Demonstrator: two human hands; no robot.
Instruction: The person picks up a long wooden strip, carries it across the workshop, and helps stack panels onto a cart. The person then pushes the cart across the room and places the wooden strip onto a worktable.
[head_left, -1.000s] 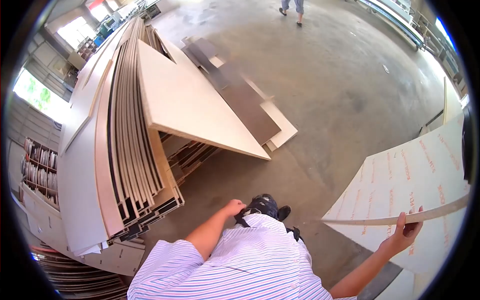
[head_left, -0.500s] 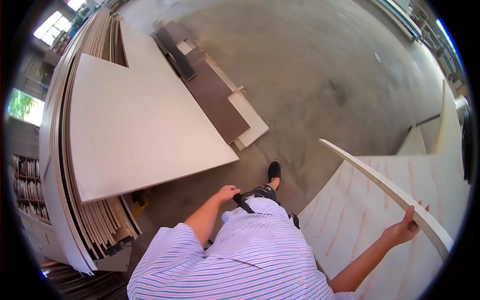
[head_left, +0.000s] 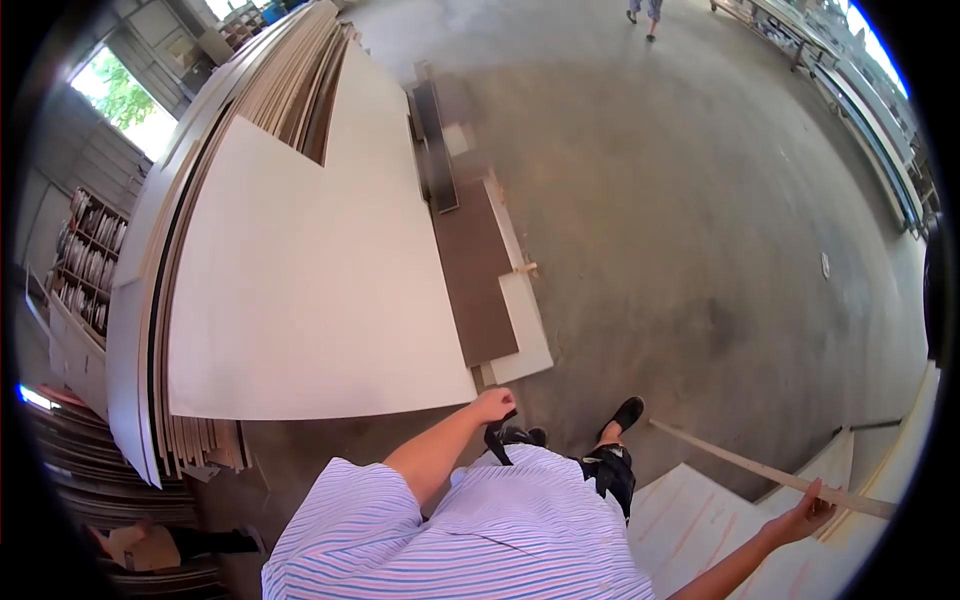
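My left hand (head_left: 493,405) is closed in front of my waist, fingers curled around a black strap (head_left: 494,436) by my dark shorts. Off to the right, my right hand (head_left: 803,514) grips a long narrow pale strip (head_left: 757,467) near its right end; the strip's far end reaches toward my shoe. Below the strip lies a white board with orange printing (head_left: 700,520). A large white panel (head_left: 310,290) leans at the left, its lower edge close to my left forearm.
Many stacked boards (head_left: 290,85) stand behind the white panel. Brown and white offcuts (head_left: 485,300) lie on the concrete floor (head_left: 640,200). A person's legs (head_left: 645,15) show at the top, another person (head_left: 150,545) at the lower left. A shelf rack (head_left: 90,260) stands left.
My view has turned, and the stacked boards and offcuts sit differently in it. My feet have stepped. The strip stays in my right hand, and its angle differs. Another person appears at the lower left.
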